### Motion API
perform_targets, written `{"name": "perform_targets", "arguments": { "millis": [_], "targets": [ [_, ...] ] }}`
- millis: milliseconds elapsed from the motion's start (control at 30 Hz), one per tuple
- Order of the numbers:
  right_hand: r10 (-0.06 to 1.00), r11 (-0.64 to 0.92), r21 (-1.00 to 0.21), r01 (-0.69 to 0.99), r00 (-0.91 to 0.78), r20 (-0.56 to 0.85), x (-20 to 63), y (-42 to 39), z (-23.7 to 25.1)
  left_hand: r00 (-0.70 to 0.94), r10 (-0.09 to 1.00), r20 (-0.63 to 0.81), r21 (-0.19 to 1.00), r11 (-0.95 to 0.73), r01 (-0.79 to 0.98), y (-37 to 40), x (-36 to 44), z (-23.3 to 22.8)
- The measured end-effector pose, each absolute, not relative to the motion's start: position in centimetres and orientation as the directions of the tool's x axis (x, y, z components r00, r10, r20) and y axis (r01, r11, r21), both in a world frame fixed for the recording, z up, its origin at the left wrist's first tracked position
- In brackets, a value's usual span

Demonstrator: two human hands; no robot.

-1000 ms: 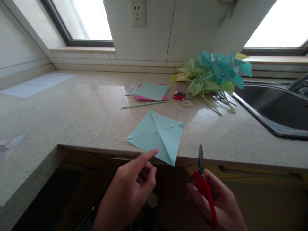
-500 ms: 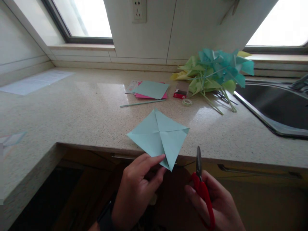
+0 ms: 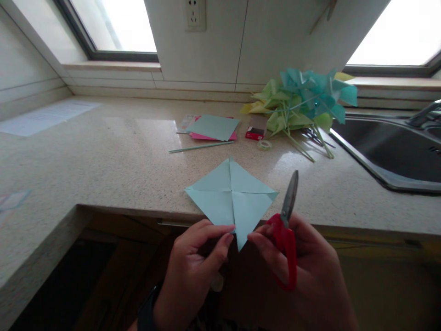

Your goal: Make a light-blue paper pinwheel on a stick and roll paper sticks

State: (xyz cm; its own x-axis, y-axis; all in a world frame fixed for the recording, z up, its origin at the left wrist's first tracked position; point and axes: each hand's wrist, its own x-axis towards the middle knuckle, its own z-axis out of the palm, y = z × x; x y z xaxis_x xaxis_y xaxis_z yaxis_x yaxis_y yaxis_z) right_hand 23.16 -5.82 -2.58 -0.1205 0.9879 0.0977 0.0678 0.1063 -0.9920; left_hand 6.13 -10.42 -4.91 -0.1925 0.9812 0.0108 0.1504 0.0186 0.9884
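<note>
Light blue paper square (image 3: pixel 231 197) sits at lower centre of the frame, turned like a diamond, creased along both diagonals, its near corner hanging past the desk (image 3: pixel 103 156) edge. Left hand (image 3: pixel 196 266) pinches that overhanging corner between thumb and fingertips; right hand (image 3: pixel 303 271) is closed round the red handles of the scissors (image 3: pixel 286 230), blades shut and pointing up-frame just right of the paper. To cut cleanly I'd judge: hold the sheet flat and taut at the corner, line the blades on a crease, snip along it and stop short of the centre cross, keep left fingertips off the cut line. Further up-frame: a thin straw (image 3: pixel 201 147) lying flat, a stack of coloured paper (image 3: pixel 213 128) with pink under blue, a small red box (image 3: pixel 255 133), a roll of tape (image 3: pixel 264 145). Upper right: a heap of paper pinwheels (image 3: pixel 306 99), green, yellow and teal, sticks splayed toward the sink (image 3: pixel 389 151), tap at far right edge. Desk is speckled beige stone, L-shaped; a printed sheet (image 3: pixel 48 117) lies at upper left. Tiled wall with a socket (image 3: pixel 195 14) at top centre, bright windows either side.
</note>
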Motion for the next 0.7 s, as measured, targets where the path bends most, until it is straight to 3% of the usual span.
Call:
{"name": "perform_targets", "arguments": {
  "millis": [200,700],
  "targets": [
    [0.989,0.078,-0.992,0.103,-0.137,0.064,22.3,-5.78,-2.46,-0.232,0.962,-0.146,0.988,0.154,0.018,-10.61,6.41,-4.57],
    [0.979,-0.032,-0.995,0.092,-0.197,-0.05,21.95,-5.91,-2.53,-0.176,0.968,-0.179,0.984,0.173,-0.05,-10.99,6.69,-4.72]
  ]
}}
